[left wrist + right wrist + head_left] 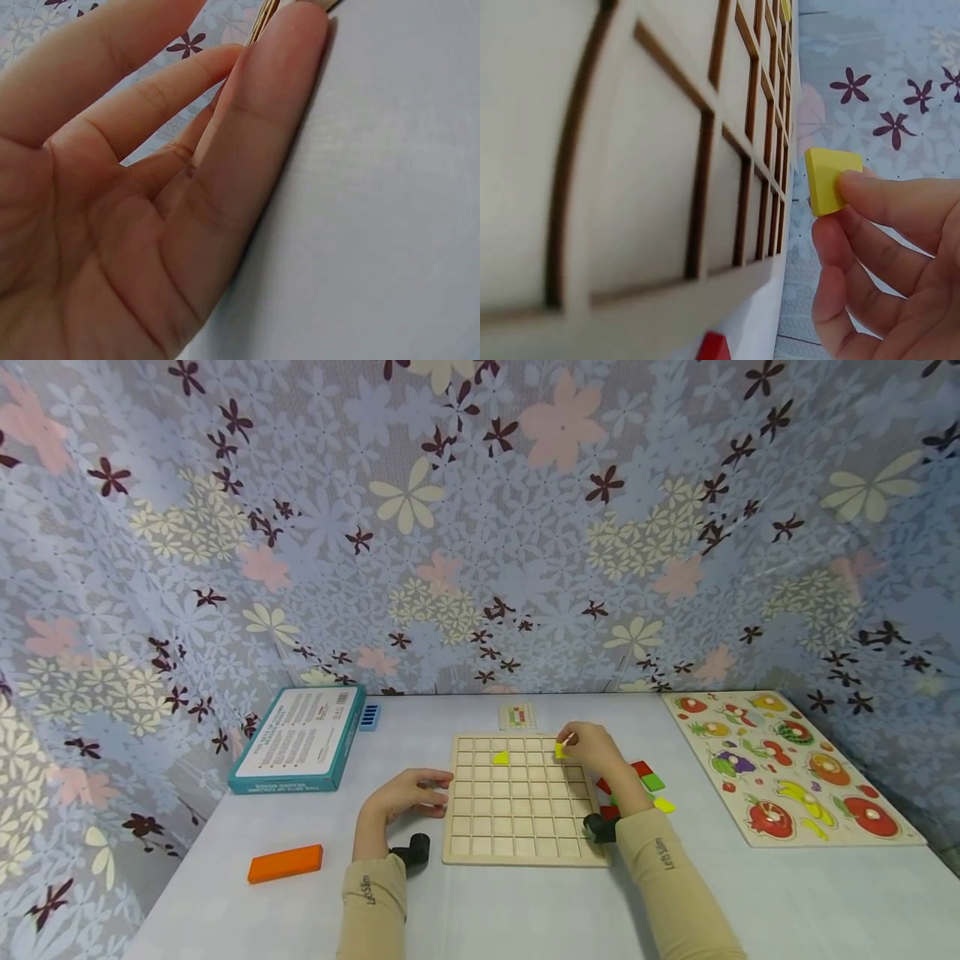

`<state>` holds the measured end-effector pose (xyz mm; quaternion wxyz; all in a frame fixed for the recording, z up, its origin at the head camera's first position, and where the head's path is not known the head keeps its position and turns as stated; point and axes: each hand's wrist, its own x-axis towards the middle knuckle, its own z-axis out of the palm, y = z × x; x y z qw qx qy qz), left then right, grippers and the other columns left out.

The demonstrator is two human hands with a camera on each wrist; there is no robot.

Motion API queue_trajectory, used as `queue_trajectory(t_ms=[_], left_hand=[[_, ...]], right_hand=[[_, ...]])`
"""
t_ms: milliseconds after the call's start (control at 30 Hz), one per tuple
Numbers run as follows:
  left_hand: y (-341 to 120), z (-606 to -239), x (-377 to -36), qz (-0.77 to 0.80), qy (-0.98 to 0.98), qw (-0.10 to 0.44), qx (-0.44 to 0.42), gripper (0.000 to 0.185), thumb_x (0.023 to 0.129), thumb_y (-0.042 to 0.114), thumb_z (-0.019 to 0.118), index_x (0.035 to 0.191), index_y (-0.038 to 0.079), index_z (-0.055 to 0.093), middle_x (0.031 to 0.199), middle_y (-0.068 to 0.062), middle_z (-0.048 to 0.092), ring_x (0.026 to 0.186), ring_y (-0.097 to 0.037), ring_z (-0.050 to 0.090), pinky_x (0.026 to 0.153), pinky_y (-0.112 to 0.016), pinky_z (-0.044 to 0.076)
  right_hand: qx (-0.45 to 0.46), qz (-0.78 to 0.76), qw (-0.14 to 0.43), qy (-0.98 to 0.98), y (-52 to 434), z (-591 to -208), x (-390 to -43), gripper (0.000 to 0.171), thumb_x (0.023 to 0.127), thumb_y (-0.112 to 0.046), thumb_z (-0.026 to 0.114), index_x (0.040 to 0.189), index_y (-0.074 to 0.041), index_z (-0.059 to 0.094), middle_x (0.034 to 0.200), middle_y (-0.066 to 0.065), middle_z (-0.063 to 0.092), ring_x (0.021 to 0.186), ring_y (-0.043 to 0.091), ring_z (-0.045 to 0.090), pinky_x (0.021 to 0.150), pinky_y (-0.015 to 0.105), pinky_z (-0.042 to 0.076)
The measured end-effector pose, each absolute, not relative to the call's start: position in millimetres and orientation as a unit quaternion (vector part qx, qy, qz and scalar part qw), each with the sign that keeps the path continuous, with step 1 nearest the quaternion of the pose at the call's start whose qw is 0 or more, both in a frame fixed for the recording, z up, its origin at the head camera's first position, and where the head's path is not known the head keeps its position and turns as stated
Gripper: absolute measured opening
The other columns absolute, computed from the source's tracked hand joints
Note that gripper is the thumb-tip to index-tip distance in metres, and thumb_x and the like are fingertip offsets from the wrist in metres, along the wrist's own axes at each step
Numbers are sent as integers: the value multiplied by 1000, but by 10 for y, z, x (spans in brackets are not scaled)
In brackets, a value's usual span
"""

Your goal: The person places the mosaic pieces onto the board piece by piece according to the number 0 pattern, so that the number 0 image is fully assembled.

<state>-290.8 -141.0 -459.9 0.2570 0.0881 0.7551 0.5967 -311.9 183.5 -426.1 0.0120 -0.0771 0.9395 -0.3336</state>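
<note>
A light wooden board (523,807) with a grid of square recesses lies flat on the table. In the right wrist view, my right hand (594,750) pinches a small yellow tile (827,181) between thumb and fingertips, over the board's far right part. Another yellow tile (500,758), with one rounded side, sits in the grid's upper part. At the board's left edge rests my left hand (411,793), its fingers loosely bent and fingertips right at the rim, holding nothing. The left wrist view shows its palm and thumb (281,82) beside the wooden edge.
Right of the board lie several red, green and yellow tiles (663,805), partly behind my right arm. A fruit puzzle board (727,789) stands farther right. Behind is a small pattern card (517,717). A teal box (300,735), a blue piece (369,717) and an orange block (286,864) lie left.
</note>
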Motion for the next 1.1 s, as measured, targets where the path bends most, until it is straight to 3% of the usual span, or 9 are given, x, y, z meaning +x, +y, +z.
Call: queue_trajectory(t_ms=[533, 1100], left_hand=[[-1410, -4623, -2908, 595, 758, 255, 83, 49, 81, -1, 65, 128, -5, 51, 118, -17, 54, 77, -17, 64, 74, -33, 57], [-1412, -4613, -2913, 594, 758, 256, 86, 50, 81, -1, 65, 128, -5, 50, 118, -17, 55, 78, -18, 65, 75, -34, 57]], right_hand=[[-95, -348, 15, 933, 1626, -4293, -3122, 12, 85, -1, 59, 95, 2, 65, 89, 14, 61, 81, 25, 55, 68, 36, 50], [-79, -328, 21, 941, 1496, -4346, -3211, 9, 84, -3, 61, 92, -3, 65, 89, 11, 62, 78, 23, 55, 63, 32, 47]])
